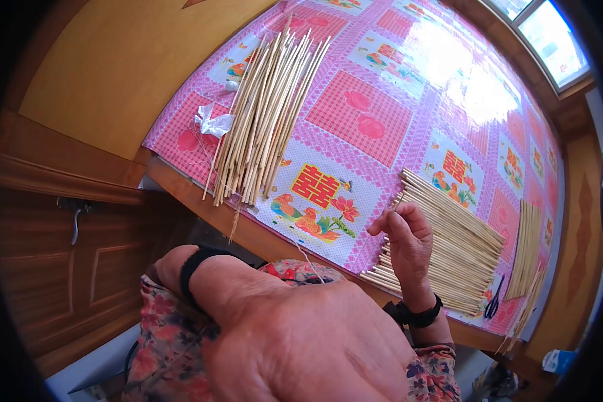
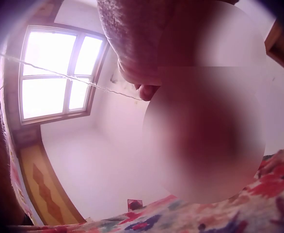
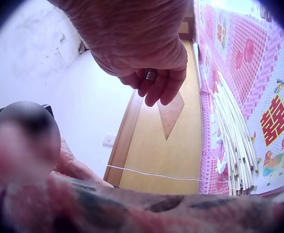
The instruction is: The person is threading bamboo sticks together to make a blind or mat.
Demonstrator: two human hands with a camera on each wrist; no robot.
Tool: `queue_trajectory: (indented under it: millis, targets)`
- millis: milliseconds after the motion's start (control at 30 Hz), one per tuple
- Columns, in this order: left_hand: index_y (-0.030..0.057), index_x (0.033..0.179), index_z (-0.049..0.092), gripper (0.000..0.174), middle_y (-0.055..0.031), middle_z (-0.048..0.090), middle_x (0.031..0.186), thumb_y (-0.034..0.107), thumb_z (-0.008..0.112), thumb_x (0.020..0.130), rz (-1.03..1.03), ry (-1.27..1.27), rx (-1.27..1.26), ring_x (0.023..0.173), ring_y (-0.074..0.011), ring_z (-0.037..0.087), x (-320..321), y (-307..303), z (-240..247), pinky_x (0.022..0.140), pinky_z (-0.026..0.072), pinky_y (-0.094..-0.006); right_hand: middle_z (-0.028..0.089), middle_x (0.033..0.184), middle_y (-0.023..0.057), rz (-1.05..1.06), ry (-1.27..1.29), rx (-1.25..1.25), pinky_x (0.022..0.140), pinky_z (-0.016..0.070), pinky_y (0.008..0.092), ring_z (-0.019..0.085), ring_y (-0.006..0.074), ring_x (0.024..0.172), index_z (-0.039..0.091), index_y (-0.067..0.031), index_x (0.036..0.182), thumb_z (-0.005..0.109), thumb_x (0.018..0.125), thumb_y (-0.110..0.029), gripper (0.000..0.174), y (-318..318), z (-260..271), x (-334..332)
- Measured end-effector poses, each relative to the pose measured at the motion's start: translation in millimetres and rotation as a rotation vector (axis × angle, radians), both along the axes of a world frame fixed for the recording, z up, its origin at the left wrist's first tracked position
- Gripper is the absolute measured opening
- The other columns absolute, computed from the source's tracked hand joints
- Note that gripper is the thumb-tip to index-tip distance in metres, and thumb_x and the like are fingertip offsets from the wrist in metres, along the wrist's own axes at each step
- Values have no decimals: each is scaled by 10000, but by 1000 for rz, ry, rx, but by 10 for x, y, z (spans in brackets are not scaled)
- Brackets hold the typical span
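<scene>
My left hand (image 1: 308, 342) is raised close to the head camera, its back filling the bottom of the head view. In the left wrist view its fingertips, beside a blurred area, pinch a thin white string (image 2: 91, 83). The string (image 3: 151, 174) runs taut in the right wrist view from that hand towards a loose pile of thin sticks (image 1: 268, 120). My right hand (image 1: 411, 244) hovers by a row of sticks (image 1: 449, 241), thumb and index finger close together, the other fingers curled. A ring (image 3: 150, 74) is on one finger. I cannot tell whether the right fingertips hold anything.
A pink patterned tablecloth (image 1: 362, 120) covers the table. Crumpled white material (image 1: 213, 122) lies beside the loose pile. Dark-handled scissors (image 1: 493, 301) and another stick bundle (image 1: 526, 248) lie at the right. A wooden door (image 1: 53, 268) stands left of the table.
</scene>
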State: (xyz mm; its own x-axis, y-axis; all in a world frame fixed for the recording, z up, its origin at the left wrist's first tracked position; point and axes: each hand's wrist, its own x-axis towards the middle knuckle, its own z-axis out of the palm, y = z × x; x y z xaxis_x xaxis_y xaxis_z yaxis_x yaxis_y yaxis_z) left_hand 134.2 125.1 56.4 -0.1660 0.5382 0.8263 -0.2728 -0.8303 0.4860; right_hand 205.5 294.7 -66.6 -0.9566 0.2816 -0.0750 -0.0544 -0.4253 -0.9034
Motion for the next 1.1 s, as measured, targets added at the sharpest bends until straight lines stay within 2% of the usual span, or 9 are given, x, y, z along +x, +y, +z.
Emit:
queue_trajectory:
  millis: [67,133,233,333,500,600,833,933,1100]
  targets:
    - [-10,650,437,307,-115,422,607,244,490,814,-25,50,-28,490,-287,441,-55,-45,-9,453,336,-403,583,753,70,5,0,6,668,460,264,578,144,694,509,-16,880,516,849,-55,51,-10,-13,-17]
    - [-51,770,535,210,-103,466,643,148,506,831,365,201,28,523,-259,487,-100,-20,-51,466,381,-362,583,757,71,28,4,6,673,459,262,578,142,696,507,-13,877,514,850,-56,51,13,11,9]
    - [-18,956,603,268,-147,602,809,193,554,800,156,168,17,589,-205,575,-202,39,-169,448,428,-302,585,754,73,17,-7,38,675,458,260,578,141,698,505,-11,875,512,852,-58,52,10,37,19]
    - [-78,711,587,44,-123,545,681,-40,594,733,215,182,6,457,-161,452,-201,64,11,394,321,-295,587,749,70,19,-2,23,671,460,258,580,139,697,512,-10,879,516,850,-58,56,-5,37,20]
    - [-31,795,597,39,-99,569,744,-15,561,791,665,296,-412,597,-123,500,-379,124,-200,499,375,-239,588,753,66,-26,39,7,667,462,252,580,131,693,520,-4,870,512,851,-48,48,-42,207,-16]
    - [-3,877,597,78,-83,577,886,16,547,821,551,-19,-797,732,-89,521,-423,267,-636,595,418,-215,588,757,63,-23,68,20,670,466,249,580,124,696,521,-2,876,512,855,-57,59,-12,202,-91]
    - [1,896,593,90,-54,576,908,50,552,832,458,-170,-841,814,-81,525,-421,384,-906,703,437,-200,583,761,47,64,78,24,680,469,235,582,113,708,522,-2,935,509,863,-73,102,-9,110,-166]
    - [0,893,596,96,-31,573,850,65,561,831,435,-169,-921,785,-64,514,-422,382,-911,688,432,-203,578,820,46,110,81,37,690,469,234,575,108,745,511,-3,935,527,856,-86,116,22,100,-161]
    - [11,901,600,120,15,536,723,106,563,838,506,-95,-974,594,-17,455,-407,414,-838,511,370,-163,460,1216,117,2,191,166,906,387,325,427,184,1132,407,-12,1222,559,835,-146,436,112,268,-191]
